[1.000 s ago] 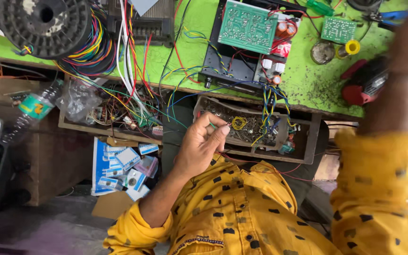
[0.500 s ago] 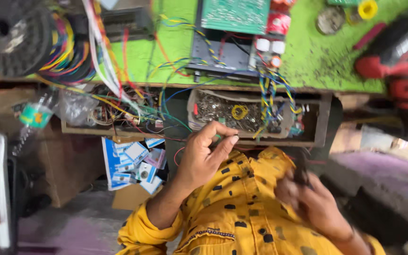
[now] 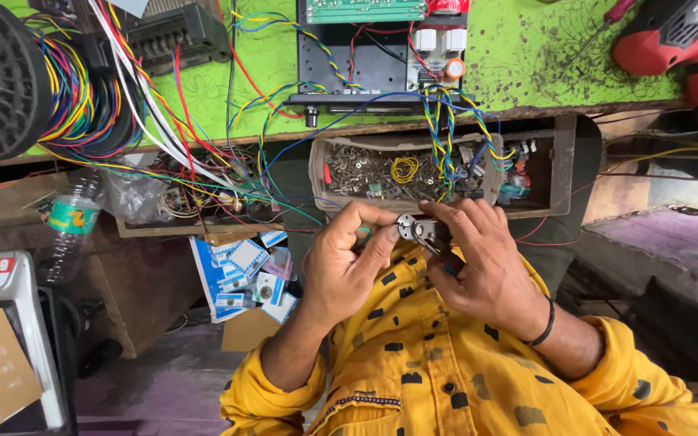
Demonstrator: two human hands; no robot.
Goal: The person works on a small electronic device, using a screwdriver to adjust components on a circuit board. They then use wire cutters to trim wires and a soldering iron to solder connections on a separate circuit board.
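Note:
My two hands meet in front of my yellow patterned shirt [image 3: 430,363], just below the bench edge. My right hand [image 3: 482,270] is closed around small pliers [image 3: 422,232] with dark handles, the metal jaws pointing left. With thumb and forefinger, my left hand [image 3: 349,262] pinches a small part at the plier jaws; the part itself is too small to make out. A black band sits on my right wrist.
Above the hands, an open tray [image 3: 321,173] holds small metal parts and a yellow wire coil. The green benchtop [image 3: 543,56] carries a black chassis with a circuit board [image 3: 377,56], a wire spool [image 3: 2,81], coloured wires [image 3: 90,105] and a red power tool [image 3: 688,44]. A plastic bottle [image 3: 70,218] lies at the left.
My right hand has come down from the bench with the pliers and joined my left hand at my chest. The left hand stayed pinched, and the view tilted down.

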